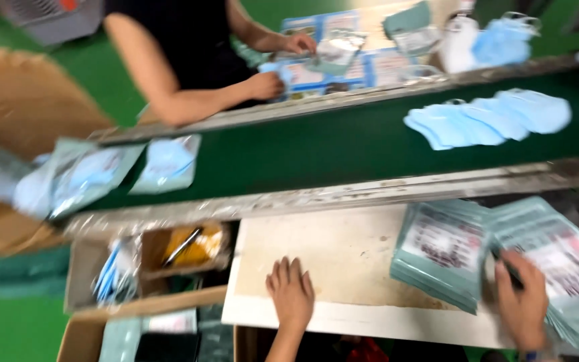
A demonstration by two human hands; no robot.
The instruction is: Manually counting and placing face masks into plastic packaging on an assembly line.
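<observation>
Green floor all round, smooth, evenly lit. Dark green conveyor belt runs across frame between two worn metal side rails. Pale, scuffed table sits just beside the near rail. Open cardboard box far left, another carton below the table edge. Frame is motion-blurred.

Green belt, blue masks.

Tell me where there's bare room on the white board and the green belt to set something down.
The white board is bare between the left hand and the packet stacks. The green belt is bare between the bagged masks and the loose blue masks. The board's right end is crowded under the right hand.
</observation>
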